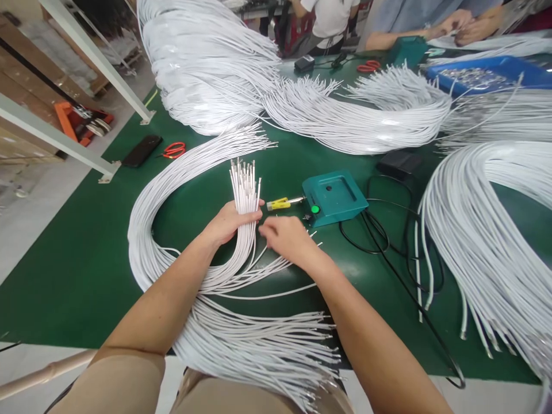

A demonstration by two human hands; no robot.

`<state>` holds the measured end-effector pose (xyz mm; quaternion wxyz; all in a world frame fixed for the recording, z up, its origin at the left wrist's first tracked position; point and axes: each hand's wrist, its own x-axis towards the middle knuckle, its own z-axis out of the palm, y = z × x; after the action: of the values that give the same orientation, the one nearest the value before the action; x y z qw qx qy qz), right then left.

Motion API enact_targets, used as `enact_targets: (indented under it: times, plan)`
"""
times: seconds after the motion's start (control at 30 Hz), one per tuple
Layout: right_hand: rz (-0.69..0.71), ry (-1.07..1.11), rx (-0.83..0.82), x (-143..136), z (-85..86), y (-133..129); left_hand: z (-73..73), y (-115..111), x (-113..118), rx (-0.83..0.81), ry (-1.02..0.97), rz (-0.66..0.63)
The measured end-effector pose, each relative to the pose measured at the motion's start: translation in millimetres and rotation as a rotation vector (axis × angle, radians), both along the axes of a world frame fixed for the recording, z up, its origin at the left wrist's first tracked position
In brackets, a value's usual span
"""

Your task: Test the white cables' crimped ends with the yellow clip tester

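My left hand (233, 221) is wrapped round an upright bundle of white cables (245, 192), their metal-tipped ends pointing up. Close on its right is my right hand (287, 236), fingers curled in a pinch. One thin white cable runs up into these fingers, which partly hide it. From the held bundle the cables curve down and round in a loop (142, 230) on the green table (77, 259). More loose cable ends (276, 328) fan out below my hands. Beyond my right hand stands a teal device (334, 195) with a green button and a yellow-handled tool (280, 204) at its side.
Large piles of white cables (207, 63) lie at the back and right (487, 230). Black cords (405, 287) trail from the device. At left are a dark phone (142, 150) and red-handled scissors (175, 150). A blue tray (491, 72) and a co-worker's hands (466, 26) are across the table.
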<state>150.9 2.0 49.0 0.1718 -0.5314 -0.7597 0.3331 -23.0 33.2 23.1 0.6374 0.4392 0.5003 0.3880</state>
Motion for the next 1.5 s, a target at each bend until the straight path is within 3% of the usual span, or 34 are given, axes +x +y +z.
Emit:
enact_targets:
  times: [0.07,0.13,0.27,0.4,0.57,0.73,0.87,1.1,1.33,1.5]
  plan:
    - [-0.235,0.251,-0.003,5.9,0.6,9.7,-1.2,-2.1,3.3,0.032,0.027,-0.02]
    - [-0.37,0.494,-0.013,9.4,-1.0,18.1,-1.6,-5.1,7.9,0.073,0.09,-0.07]
    - [-0.406,0.781,-0.069,9.8,-5.2,23.9,-0.2,-11.0,16.3,0.108,0.137,-0.159]
    - [-0.401,0.934,-0.197,6.1,-1.6,18.8,0.4,-13.2,20.0,0.087,-0.051,-0.105]
    - [-0.378,0.942,-0.29,-0.2,1.7,13.8,0.9,-13.1,22.8,0.071,-0.08,-0.036]
    - [-0.458,1.019,-0.293,-2.0,-7.5,15.0,6.3,-15.5,25.7,0.091,-0.074,0.007]
    - [-0.418,1.114,-0.407,1.9,-12.8,16.4,7.9,-16.5,25.8,0.101,-0.05,0.014]
    - [-0.298,1.351,-0.726,5.3,-16.1,19.2,5.5,-17.3,22.7,0.125,-0.076,-0.013]
    - [-0.338,1.257,-0.67,5.9,-10.2,20.4,11.0,-19.3,27.3,0.153,-0.021,-0.14]
    - [-0.295,1.292,-0.808,7.4,-12.0,19.0,8.3,-17.9,24.0,0.164,-0.02,-0.141]
